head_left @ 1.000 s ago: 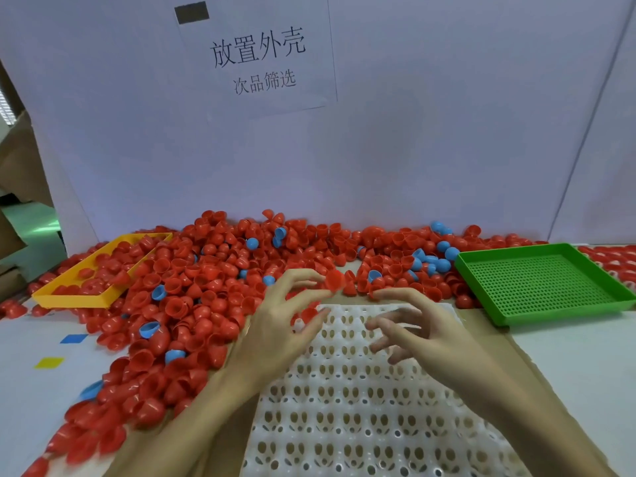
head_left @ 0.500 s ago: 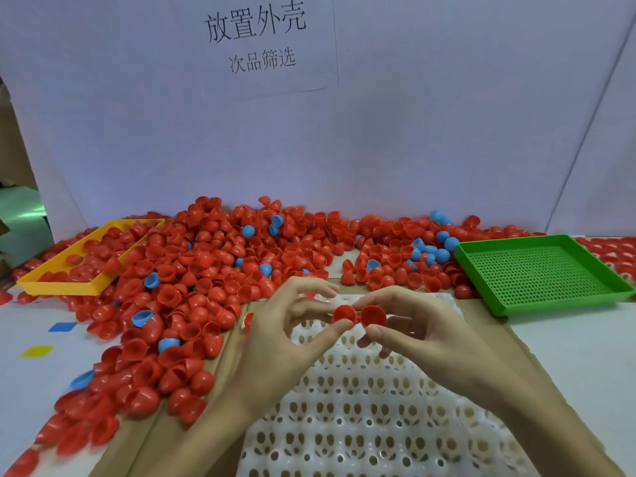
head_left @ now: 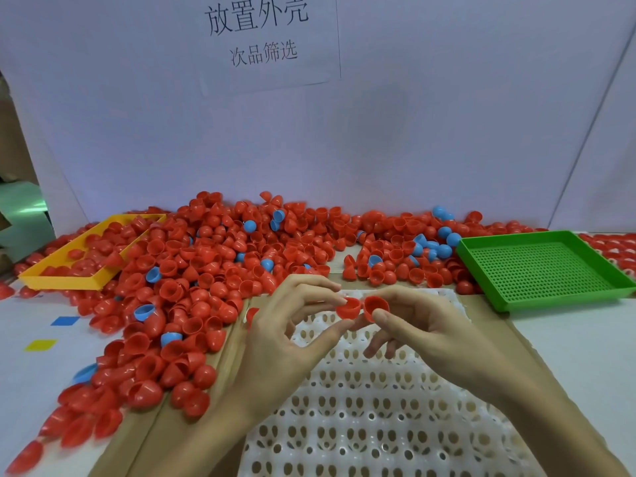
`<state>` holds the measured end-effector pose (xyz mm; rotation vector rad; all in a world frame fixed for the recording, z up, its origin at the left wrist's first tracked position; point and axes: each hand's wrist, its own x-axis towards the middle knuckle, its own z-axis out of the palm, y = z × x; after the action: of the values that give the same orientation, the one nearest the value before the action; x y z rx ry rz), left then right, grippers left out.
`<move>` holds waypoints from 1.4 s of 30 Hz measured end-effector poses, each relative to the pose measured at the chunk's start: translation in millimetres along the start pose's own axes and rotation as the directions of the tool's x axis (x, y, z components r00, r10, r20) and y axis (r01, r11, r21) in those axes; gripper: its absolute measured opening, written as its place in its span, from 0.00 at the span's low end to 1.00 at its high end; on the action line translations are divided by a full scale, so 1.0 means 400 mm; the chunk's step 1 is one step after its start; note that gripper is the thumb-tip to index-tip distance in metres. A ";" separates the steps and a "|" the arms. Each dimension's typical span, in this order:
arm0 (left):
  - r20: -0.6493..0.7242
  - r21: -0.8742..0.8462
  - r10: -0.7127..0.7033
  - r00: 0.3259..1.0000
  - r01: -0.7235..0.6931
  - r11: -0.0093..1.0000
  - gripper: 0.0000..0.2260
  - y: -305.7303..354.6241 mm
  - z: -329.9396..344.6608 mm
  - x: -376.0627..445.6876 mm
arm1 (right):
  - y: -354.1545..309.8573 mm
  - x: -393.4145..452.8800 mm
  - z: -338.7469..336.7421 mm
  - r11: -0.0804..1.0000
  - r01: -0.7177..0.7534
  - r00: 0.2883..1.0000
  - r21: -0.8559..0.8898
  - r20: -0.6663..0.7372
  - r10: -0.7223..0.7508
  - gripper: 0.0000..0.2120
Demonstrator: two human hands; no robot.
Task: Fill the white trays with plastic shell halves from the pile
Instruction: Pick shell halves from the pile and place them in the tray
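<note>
Two red plastic shell halves sit side by side above the far end of the white perforated plastic tray [head_left: 378, 418]. My left hand [head_left: 289, 335] pinches one red shell half [head_left: 347, 308] between thumb and forefinger, other fingers loosely spread. My right hand [head_left: 426, 325] pinches the other red shell half [head_left: 375, 306] likewise. Beyond the tray lies the pile of red and blue shell halves [head_left: 213, 270].

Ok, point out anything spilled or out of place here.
The red shell pile has spilled over the yellow tray, with blue shells mixed in. The white tray shows no seated shells; the green tray holds nothing.
</note>
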<state>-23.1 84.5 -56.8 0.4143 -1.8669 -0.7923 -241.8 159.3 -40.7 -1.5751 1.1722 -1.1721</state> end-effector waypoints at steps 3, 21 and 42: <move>-0.013 0.060 -0.010 1.000 0.011 0.998 0.09 0.007 0.004 0.000 | 0.000 -0.003 -0.002 0.999 -0.016 1.000 -0.039 -0.020 0.015 0.11; -0.025 0.499 -0.199 0.980 0.185 0.847 0.05 -0.140 -0.044 0.076 | 0.035 -0.008 0.006 0.927 -0.106 0.989 -0.360 -0.131 0.062 0.13; 0.284 0.729 -0.202 0.937 -0.074 0.680 0.09 -0.177 0.017 0.186 | 0.030 -0.009 0.002 0.888 -0.114 0.987 -0.446 -0.154 0.049 0.10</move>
<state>-65.5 -9.6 -56.7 0.8976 -2.4885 -0.0963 -243.7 160.2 -53.0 -1.7826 1.6834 -1.0092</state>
